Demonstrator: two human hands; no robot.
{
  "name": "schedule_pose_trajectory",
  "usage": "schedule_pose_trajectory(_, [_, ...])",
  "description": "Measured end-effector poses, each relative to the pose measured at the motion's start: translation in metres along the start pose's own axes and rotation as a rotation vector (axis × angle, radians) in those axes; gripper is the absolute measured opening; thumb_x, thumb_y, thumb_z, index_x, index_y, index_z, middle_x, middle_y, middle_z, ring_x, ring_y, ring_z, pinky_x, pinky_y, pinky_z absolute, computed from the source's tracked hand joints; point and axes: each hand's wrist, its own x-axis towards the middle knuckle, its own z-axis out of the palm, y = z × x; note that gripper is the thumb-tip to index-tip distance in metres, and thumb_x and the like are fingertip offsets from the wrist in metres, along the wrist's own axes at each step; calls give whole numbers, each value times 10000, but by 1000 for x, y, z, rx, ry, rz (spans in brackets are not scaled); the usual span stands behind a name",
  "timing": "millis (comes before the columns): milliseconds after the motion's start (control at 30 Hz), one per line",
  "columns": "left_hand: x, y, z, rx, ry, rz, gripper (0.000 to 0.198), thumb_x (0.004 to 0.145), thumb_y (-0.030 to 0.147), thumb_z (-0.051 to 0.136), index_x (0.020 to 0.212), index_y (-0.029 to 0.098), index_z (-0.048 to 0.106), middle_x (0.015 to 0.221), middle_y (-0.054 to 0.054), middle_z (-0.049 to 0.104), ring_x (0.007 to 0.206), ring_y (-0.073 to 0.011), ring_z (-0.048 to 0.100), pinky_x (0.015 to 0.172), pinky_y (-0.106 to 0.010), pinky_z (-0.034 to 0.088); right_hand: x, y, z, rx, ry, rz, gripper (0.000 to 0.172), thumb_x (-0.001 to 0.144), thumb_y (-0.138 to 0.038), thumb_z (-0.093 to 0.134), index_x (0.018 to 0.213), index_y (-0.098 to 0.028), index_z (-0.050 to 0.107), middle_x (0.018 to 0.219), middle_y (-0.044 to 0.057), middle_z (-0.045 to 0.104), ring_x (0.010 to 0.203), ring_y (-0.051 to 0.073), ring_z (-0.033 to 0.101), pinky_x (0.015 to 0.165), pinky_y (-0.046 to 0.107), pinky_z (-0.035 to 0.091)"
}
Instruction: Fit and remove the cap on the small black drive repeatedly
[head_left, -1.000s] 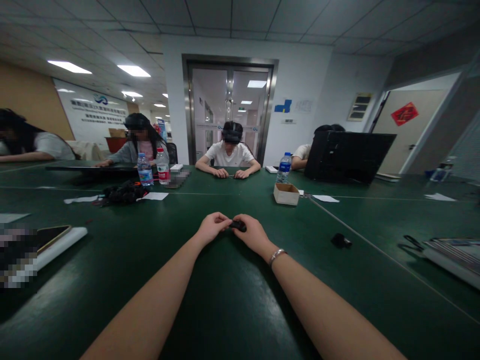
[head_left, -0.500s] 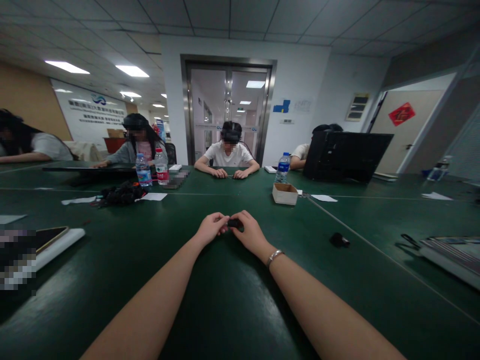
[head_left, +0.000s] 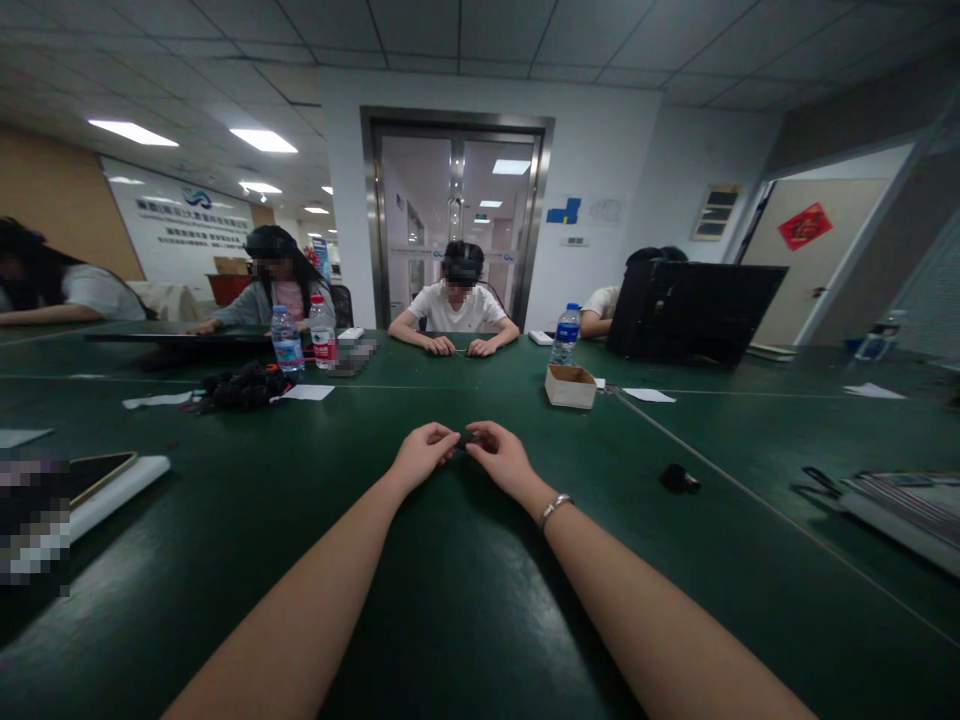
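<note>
A small black object (head_left: 466, 440), its kind too small to make out, sits between my hands just above the green table (head_left: 450, 600). My left hand (head_left: 423, 456) pinches its left end with thumb and fingertips. From the other side, my right hand (head_left: 505, 458) has its thumb and curled fingers closed on the right end, hiding part of it. A silver bracelet (head_left: 555, 510) circles my right wrist. Another black piece (head_left: 679, 480) lies on the table to the right of my right hand.
An open cardboard box (head_left: 570, 388) stands beyond my right hand, with a water bottle (head_left: 565, 335) behind it. Black cables (head_left: 244, 388) lie at the left. A phone (head_left: 90, 485) rests at the left edge. Across the table sits a person (head_left: 454, 305); a monitor (head_left: 694, 315) stands right.
My right hand has shifted slightly right and its fingers have moved along the black object, so less of it shows. My left hand stays nearly in place.
</note>
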Motion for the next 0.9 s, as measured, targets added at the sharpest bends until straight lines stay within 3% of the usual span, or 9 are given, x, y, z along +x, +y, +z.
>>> schedule_pose_trajectory(100, [-1,1,-1,-28,-18,5,293,661,355,705,833,139,605,682,-16,630,647,-121,577,596,-238,427,3,3,-2,117,-14,95,298,662,-228,676,950,-158,646,851,44,655,781,140,606,795,315,491])
schedule_pose_trajectory(333, [1,-1,-3,-34,-41,-5,303,652,388,706,777,128,615,653,-20,630,581,-102,542,580,-241,415,2,0,-8,268,-68,146,335,614,-248,725,927,-148,659,854,59,693,785,150,631,824,333,486])
schedule_pose_trajectory(900, [3,-2,-2,45,-39,-53,406,688,543,621,659,141,568,574,-12,603,508,-99,518,507,-228,393,1,-3,-7,316,-87,188,337,585,-249,756,895,-150,665,803,39,686,763,141,633,809,333,494])
